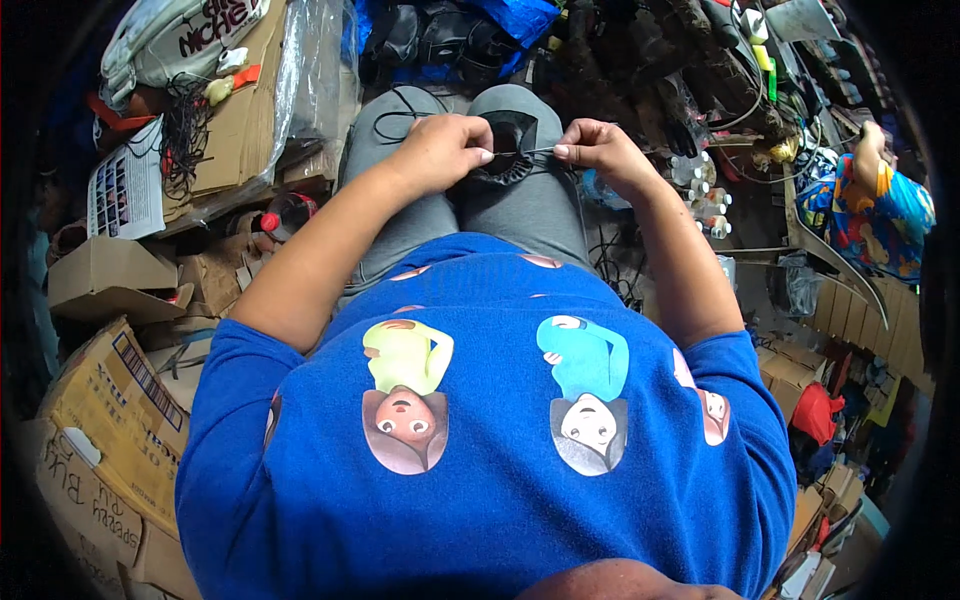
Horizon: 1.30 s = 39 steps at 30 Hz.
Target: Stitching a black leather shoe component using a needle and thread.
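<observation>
Over my thighs, both hands work at a black piece point(507, 172) with a rounded opening and a gathered lower edge; its exact kind is unclear. My left hand point(445, 150) is closed at its left side, thumb and forefinger pinching a thin cord. Across from it, my right hand point(603, 152) pinches a thin, straight length, apparently of the same cord, drawn over the opening. A loop of black cord point(385, 117) curls above my left hand and lies on my grey trousers point(530, 222).
Cardboard point(230, 140) under clear plastic and an open box point(110, 280) stand at left. Black bags point(435, 40) lie ahead. Several plastic bottles point(712, 212) are beyond my right forearm. Another person's arm point(872, 160) shows at far right, near a colourful cloth point(890, 215).
</observation>
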Tool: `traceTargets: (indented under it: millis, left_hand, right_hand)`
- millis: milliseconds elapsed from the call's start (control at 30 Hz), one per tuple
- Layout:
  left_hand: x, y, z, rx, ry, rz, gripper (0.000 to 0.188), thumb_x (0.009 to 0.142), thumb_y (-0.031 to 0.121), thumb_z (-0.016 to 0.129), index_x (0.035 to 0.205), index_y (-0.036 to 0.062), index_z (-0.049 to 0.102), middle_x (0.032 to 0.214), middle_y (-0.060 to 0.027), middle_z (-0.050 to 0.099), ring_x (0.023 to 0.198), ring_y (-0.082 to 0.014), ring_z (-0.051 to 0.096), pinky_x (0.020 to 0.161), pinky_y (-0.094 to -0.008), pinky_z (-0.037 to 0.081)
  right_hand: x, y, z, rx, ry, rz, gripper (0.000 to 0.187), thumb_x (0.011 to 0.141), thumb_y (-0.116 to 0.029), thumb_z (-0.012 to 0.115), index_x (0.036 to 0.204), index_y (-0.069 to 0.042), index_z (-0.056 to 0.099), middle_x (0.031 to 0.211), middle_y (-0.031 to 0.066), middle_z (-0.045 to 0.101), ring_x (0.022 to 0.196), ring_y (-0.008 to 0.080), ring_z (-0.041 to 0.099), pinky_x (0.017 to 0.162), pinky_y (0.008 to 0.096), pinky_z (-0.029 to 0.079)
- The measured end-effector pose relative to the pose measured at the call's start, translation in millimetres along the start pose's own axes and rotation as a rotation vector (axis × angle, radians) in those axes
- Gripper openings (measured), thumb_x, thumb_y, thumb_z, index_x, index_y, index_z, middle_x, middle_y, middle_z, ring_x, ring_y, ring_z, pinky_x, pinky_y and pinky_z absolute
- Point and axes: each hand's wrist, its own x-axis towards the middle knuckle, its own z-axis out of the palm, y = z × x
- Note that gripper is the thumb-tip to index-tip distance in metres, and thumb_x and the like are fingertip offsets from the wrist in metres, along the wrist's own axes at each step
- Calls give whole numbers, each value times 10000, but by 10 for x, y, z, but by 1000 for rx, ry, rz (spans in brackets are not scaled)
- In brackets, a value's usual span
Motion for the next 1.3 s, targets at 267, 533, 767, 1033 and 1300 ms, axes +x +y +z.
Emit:
traceTargets:
  millis: [267,533,767,1033,1300]
  left_hand:
    - [66,231,-21,150,-87,17,128,807,96,544,911,51,604,835,-165,638,833,-320,622,735,-409,482]
    - [162,192,80,217,-78,209,117,827,98,503,894,42,581,841,-191,632,822,-373,604,729,-446,479]
    - [121,90,11,279,-59,232,128,840,127,486,925,68,561,834,-185,632,801,-375,606,696,-470,477]
    - [-39,-37,-126,398,-60,357,171,780,75,487,939,79,549,830,-148,614,833,-336,602,707,-460,466]
    - [-625,-56,-959,-154,222,5,76,864,78,562,875,18,609,821,-50,622,778,-152,576,738,-266,446]
  right_hand:
    - [-297,101,-61,-100,10,53,177,815,-158,678,925,-38,609,841,-32,581,821,67,533,783,220,414]
    - [-48,-109,-248,-822,389,-215,177,791,-220,663,887,-75,634,1015,84,562,953,222,549,778,341,449]
    - [-136,-570,219,-1497,61,-526,112,793,-185,561,872,-130,617,843,40,623,901,235,589,804,386,398]
    - [-8,-396,172,-1466,-80,-630,102,772,-106,538,869,-134,550,695,50,578,753,244,589,770,365,396]
    - [-257,-386,-413,-229,252,58,118,810,-198,658,836,-84,641,821,-8,617,747,84,530,707,223,422]
